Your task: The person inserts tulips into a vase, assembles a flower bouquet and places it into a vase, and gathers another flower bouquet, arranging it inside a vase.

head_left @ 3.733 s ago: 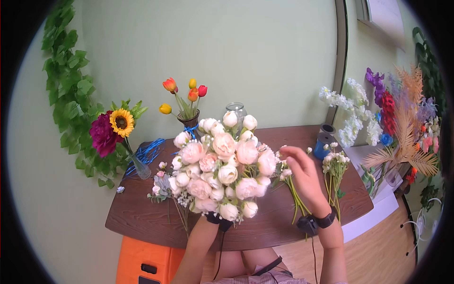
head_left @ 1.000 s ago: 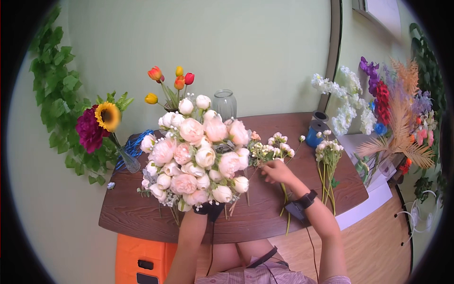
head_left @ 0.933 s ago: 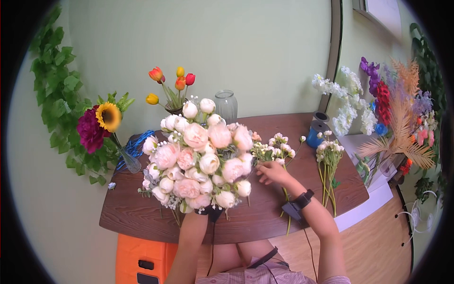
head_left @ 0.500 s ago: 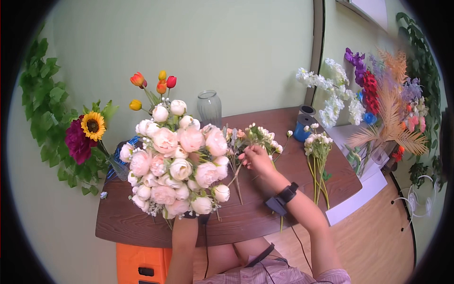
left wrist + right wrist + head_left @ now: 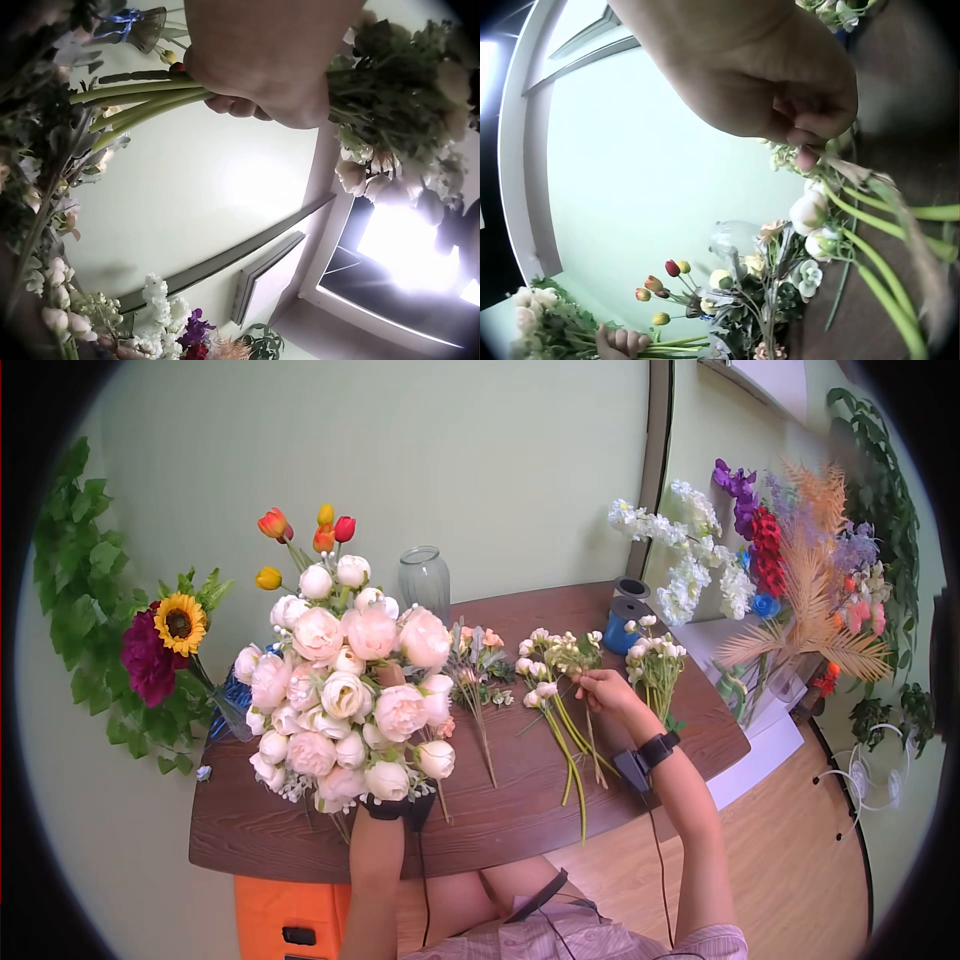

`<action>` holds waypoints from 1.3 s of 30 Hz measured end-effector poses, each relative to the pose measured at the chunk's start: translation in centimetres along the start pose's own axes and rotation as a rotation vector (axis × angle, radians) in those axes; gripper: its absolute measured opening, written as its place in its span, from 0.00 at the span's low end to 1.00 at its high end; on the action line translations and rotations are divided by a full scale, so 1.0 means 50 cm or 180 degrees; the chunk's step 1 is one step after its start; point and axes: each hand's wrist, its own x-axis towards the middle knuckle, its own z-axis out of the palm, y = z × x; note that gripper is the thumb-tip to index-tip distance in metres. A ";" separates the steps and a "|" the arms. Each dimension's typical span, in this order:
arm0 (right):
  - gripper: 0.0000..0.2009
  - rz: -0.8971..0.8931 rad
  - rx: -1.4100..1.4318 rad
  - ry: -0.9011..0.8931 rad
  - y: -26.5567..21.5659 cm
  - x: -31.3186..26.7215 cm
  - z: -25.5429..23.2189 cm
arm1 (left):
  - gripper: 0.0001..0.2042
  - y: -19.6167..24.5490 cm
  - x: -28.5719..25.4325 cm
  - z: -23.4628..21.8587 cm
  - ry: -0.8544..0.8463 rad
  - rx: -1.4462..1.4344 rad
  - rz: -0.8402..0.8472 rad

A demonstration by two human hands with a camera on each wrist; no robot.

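Observation:
A large bouquet of pale pink and white peonies stands upright over the left part of the table. My left hand grips its green stems, fingers curled round them; in the head view the blossoms cover that hand. Farther right, my right hand pinches the thin brownish stem of a spray of small greenish-white flowers between thumb and fingers. Beside it, white rosebud stems lie on the table, their buds near the spray.
On the dark wooden table lie grey-leaved sprigs and another bunch of white buds. A glass vase, tulips, blue ribbon spools and a sunflower stand around the edges. Tall mixed flowers stand beyond the right edge.
My right hand has come down from beside the bouquet to the sprays on the table and now pinches a stem. The bouquet, still in my left hand, has moved left and tilted less toward the middle.

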 end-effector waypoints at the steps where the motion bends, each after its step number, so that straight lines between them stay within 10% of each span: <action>1: 0.09 0.0085 -0.0132 0.0093 0.011 0.003 -0.008 | 0.15 0.000 -0.001 -0.001 -0.0007 0.0001 -0.0004; 7: 0.14 -0.0133 -0.1554 0.0582 -0.028 -0.073 -0.093 | 0.15 0.002 -0.016 -0.015 -0.0002 0.0024 -0.0046; 11: 0.17 -0.0469 -0.2551 0.1936 -0.021 -0.105 -0.180 | 0.15 -0.004 -0.024 -0.013 -0.0006 -0.0017 -0.0068; 23: 0.13 0.0261 -0.2007 0.1165 0.022 -0.127 -0.240 | 0.15 0.002 -0.034 -0.015 -0.0078 -0.0036 -0.0069; 39: 0.12 -0.1294 -0.1046 0.1811 -0.047 -0.168 -0.223 | 0.15 0.012 -0.036 -0.017 -0.0201 -0.0083 -0.0020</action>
